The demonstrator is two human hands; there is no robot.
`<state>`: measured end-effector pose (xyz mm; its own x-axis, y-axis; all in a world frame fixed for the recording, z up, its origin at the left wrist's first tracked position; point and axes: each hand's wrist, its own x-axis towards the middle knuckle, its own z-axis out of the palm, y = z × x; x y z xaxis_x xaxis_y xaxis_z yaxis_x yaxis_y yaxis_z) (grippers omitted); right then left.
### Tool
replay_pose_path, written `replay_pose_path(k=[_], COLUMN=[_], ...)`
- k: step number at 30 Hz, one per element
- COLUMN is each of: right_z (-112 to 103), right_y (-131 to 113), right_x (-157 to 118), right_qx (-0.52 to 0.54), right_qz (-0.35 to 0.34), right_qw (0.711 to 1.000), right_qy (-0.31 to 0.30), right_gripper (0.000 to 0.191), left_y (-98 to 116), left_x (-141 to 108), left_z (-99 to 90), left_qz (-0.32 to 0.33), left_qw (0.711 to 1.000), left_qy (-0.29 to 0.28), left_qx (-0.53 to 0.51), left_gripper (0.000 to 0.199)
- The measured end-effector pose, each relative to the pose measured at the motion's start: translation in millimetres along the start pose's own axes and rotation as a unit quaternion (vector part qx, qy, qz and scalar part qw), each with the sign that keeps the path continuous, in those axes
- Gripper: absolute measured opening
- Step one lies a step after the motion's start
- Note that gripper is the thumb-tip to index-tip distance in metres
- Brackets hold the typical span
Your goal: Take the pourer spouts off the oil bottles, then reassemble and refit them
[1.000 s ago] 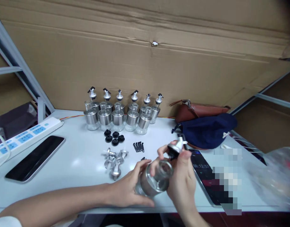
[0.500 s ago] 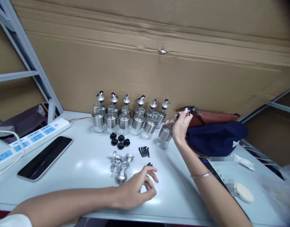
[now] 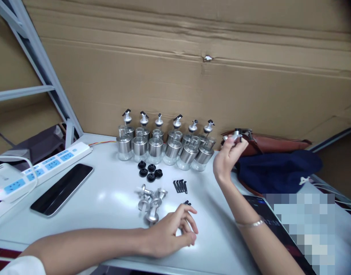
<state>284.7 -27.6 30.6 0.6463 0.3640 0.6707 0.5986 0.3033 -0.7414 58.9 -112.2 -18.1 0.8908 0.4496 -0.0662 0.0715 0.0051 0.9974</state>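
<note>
My right hand (image 3: 228, 158) is raised at the right of the bottles, its fingers closed on a small silver and black pour spout (image 3: 237, 135). Close to its left stands a glass bottle with a steel sleeve (image 3: 203, 154), at the right end of the front row. My left hand (image 3: 174, 233) rests on the table with loosely curled fingers apart and nothing in them. Beside it lie several silver spout tops (image 3: 152, 204) and some tiny black parts (image 3: 187, 203). Thin black levers (image 3: 180, 186) and round black stoppers (image 3: 151, 177) lie farther back.
Behind the front row, several bottles carry spouts (image 3: 177, 121). A cardboard wall (image 3: 152, 76) rises behind the table (image 3: 107, 214). On the left are a phone (image 3: 62, 190) and a power strip (image 3: 52, 164); on the right, a brown bag (image 3: 278, 143), dark blue cloth (image 3: 278, 170) and tablet-like device (image 3: 264, 208).
My right hand has let go of the bottle, which now stands upright at the front row's right end. That hand has moved right, away from it. My left hand keeps its place.
</note>
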Motion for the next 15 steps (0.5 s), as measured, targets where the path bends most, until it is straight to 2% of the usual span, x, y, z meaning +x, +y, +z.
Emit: replay_pose_path(k=[1,4,7,9,12,15], right_z=[-7,-27,-39,-43,-44,-44], right_y=[-8,-28,-40,-43,-44,-46], right_x=[-10,-44,-67,-75,-78,-82], right_qx=[0.021,0.086,0.111,0.119,0.122,0.095], right_qz=[-0.025,-0.085,-0.103,-0.092,-0.104,-0.19], right_qw=[0.999,0.984,0.94,0.907,0.878,0.864], right_qy=[-0.01,-0.131,-0.306,-0.393,-0.45,-0.457], right_gripper=[0.035,0.025,0.021,0.027,0.039,0.043], left_y=[-1,-4,-8,-10,-12,-11], left_x=[0,1,2,3,2,-1], left_z=[-0.2,-0.7,-1.4,-1.8,-2.2,-2.8], left_qz=[0.002,0.011,0.025,0.037,0.048,0.028], left_qw=[1.0,0.998,0.994,0.99,0.984,0.984], left_qy=[0.002,0.006,0.012,0.025,0.044,0.069], left_qx=[-0.013,-0.054,-0.102,-0.134,-0.165,-0.161], left_gripper=[0.039,0.043,0.054,0.062,0.071,0.076])
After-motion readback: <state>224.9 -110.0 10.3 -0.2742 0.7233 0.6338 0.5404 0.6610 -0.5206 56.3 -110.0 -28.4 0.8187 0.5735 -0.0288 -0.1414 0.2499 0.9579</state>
